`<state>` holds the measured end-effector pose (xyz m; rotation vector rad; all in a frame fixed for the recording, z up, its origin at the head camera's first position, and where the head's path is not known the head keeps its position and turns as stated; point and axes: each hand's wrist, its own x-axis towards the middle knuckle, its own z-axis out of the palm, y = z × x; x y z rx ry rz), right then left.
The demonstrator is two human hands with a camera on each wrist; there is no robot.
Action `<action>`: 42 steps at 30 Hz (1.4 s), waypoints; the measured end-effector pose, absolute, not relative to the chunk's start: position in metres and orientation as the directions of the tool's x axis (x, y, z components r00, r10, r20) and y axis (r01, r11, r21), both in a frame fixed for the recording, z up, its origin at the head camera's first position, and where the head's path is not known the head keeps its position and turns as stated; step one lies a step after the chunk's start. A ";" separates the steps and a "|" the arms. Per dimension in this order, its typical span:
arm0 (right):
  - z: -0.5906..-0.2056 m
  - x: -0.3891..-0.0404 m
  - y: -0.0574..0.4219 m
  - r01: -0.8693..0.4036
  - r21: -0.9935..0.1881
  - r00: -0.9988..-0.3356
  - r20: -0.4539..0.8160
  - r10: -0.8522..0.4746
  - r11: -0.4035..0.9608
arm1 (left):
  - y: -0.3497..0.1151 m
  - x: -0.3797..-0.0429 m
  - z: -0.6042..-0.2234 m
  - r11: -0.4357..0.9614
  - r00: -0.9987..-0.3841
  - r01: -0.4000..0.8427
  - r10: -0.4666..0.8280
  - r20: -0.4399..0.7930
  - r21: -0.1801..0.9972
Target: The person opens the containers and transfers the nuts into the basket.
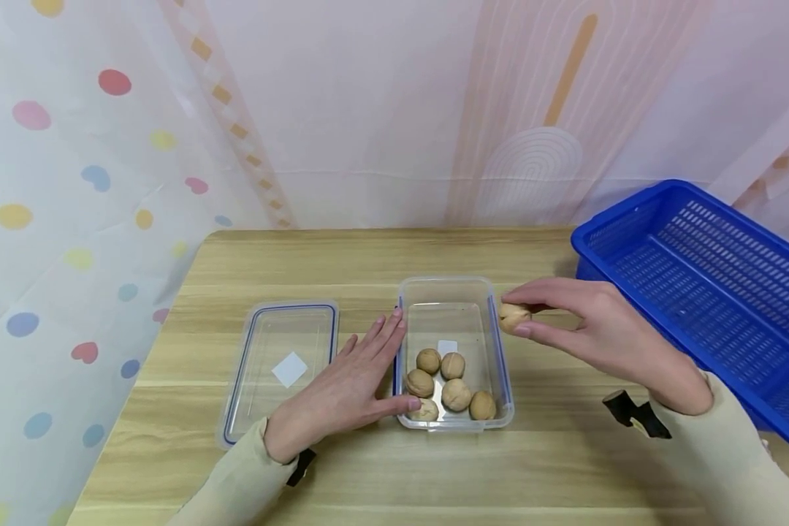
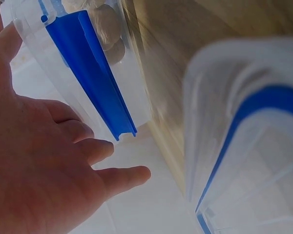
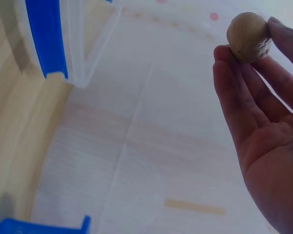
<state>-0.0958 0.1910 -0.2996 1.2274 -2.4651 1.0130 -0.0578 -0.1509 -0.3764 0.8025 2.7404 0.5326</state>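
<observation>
Between thumb and fingertips my right hand (image 1: pixel 588 325) pinches a walnut (image 1: pixel 514 317), just off the right side of a clear plastic container (image 1: pixel 460 292). The right wrist view shows the same walnut (image 3: pixel 249 37) at the fingertips. Several walnuts (image 1: pixel 456 394) lie inside the container, grouped toward its near end, beside a small white label. My left hand (image 1: pixel 345 391) is spread with straight fingers along the container's left side, its thumb over the near left corner. In the left wrist view, the fingers of the left hand (image 2: pixel 53 156) extend beside the container's blue clip (image 2: pixel 90 73).
A clear lid (image 1: pixel 263 365) with a blue seal and a white label lies left of the container. On the right, a blue perforated basket (image 1: pixel 631 212) stands at an angle, partly behind my right arm. A patterned curtain (image 1: pixel 368 109) hangs behind the wooden table (image 1: pixel 368 256).
</observation>
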 end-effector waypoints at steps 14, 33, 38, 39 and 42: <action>-0.270 -0.090 0.228 -0.744 -0.387 -0.667 0.471 -0.577 0.544 | -0.151 -0.058 -0.376 0.778 -0.819 0.472 0.561 -0.122 0.415; -0.269 -0.105 0.292 -0.569 -0.266 -0.802 0.390 -0.453 0.778 | -0.151 -0.058 -0.376 0.778 -0.820 0.460 0.558 -0.132 0.428; -0.272 -0.111 0.304 -0.466 -0.321 -0.870 0.333 -0.362 0.825 | -0.151 -0.058 -0.376 0.777 -0.820 0.459 0.558 -0.131 0.431; -0.273 -0.112 0.306 -0.444 -0.332 -0.883 0.319 -0.343 0.833 | -0.151 -0.058 -0.376 0.776 -0.819 0.460 0.558 -0.130 0.431; -0.275 -0.117 0.313 -0.391 -0.333 -0.909 0.282 -0.305 0.858 | -0.151 -0.058 -0.376 0.774 -0.818 0.463 0.561 -0.128 0.432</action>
